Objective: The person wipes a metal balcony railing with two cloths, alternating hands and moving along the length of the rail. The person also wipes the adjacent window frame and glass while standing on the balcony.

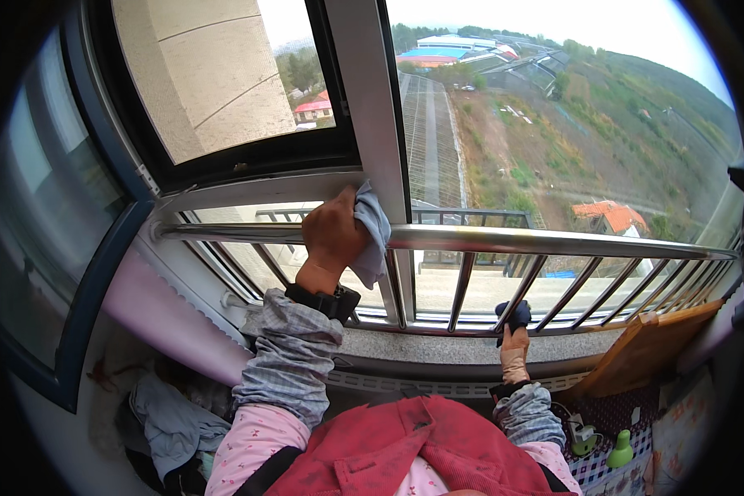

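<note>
My left hand point(332, 231) is closed on a light blue-grey cloth point(374, 225) and presses it to the white window post point(374, 107), just where the post meets the sill of the open-framed pane. The hand sits at the shiny metal rail point(504, 240), and the cloth hangs down in front of that rail. Lower and to the right, my right hand point(515, 341) is closed round a bunched dark blue cloth point(517, 313) at the foot of the upright metal bars, near the bottom rail. Part of this cloth lies behind a bar.
A dark-framed window sash point(99, 306) swings inward at the left, beside a pink curtain point(165, 306). Clothes point(174, 417) are heaped below it. A stone ledge point(438, 347) runs under the bars. At the right lean a wooden board point(649, 351) and a green lamp-like object point(621, 449).
</note>
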A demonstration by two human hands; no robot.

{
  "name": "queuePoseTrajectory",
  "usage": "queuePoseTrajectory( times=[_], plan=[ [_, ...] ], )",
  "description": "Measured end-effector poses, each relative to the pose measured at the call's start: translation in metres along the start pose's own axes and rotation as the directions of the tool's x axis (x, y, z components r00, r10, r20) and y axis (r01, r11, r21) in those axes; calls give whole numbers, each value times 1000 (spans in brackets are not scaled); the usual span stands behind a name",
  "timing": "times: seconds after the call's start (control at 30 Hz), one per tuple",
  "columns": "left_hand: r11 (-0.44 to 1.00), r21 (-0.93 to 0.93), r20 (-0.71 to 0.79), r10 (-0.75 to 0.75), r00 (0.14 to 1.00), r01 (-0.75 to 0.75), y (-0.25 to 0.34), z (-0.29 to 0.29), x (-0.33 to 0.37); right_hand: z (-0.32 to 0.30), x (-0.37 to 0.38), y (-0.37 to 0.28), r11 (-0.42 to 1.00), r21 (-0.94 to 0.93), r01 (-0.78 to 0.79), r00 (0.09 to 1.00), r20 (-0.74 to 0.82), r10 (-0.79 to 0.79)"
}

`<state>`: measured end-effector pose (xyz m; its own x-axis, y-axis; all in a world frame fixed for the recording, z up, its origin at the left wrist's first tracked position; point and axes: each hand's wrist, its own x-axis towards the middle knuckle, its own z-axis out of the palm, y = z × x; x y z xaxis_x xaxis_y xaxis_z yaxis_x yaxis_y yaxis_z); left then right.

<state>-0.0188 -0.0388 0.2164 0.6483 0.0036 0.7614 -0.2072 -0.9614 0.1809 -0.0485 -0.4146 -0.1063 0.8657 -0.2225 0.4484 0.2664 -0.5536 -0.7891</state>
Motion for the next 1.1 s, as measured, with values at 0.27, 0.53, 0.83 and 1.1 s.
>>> queuePoseTrajectory(
  times=[0.27,0.53,0.83,1.1],
  plan=[
    [1000,-9,14,-5,1000,5,1,-1,-1,-25,8,-75,975,-98,197,930,-295,-218],
    [999,-20,-21,29,999,-29,-2,2,-1,19,2,-102,964,165,210,978,-20,-210],
    [999,8,-46,46,998,-45,2,-1,-1,49,42,-168,800,600,-24,979,174,-102],
    [997,-60,-38,52,998,-54,1,-2,-1,59,78,-187,753,657,-30,987,140,-83]
  ],
)
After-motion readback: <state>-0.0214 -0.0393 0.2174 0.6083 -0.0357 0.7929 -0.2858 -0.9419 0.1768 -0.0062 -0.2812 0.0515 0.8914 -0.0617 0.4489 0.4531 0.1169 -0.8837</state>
